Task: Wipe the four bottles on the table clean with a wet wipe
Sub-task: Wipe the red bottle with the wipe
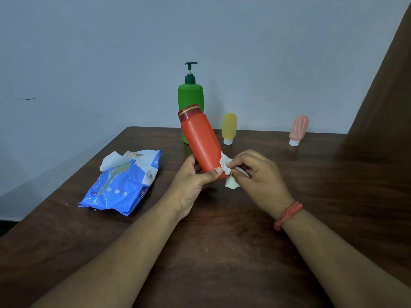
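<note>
Both bare forearms are reaching forward over the dark brown wooden table (222,252), meeting near its middle. The left hand (191,183) is gripping the lower end of an orange plastic bottle with a dark red cap (200,138), thumb wrapped across the front and fingers curled behind it, holding it lifted off the table and tilted so the cap is pointing up and away to the left. The right hand (255,174), with a red thread band (288,215) circling its wrist, is pinching a crumpled white wet wipe (226,168) between thumb and curled fingers, pressing it against the bottle's lower right side just beside the left thumb.

A tall green plastic pump bottle (190,96) is standing upright at the far edge, partly behind the orange one. To its right a small yellow translucent squeeze tube (229,127) is standing on its white cap, and farther right a small pink striped squeeze tube (298,129) is doing the same, leaning slightly.

A blue and white soft wet-wipe pack (124,185) is lying flat on the left of the table, its flap peeled open and a white wipe sticking out of the top.
</note>
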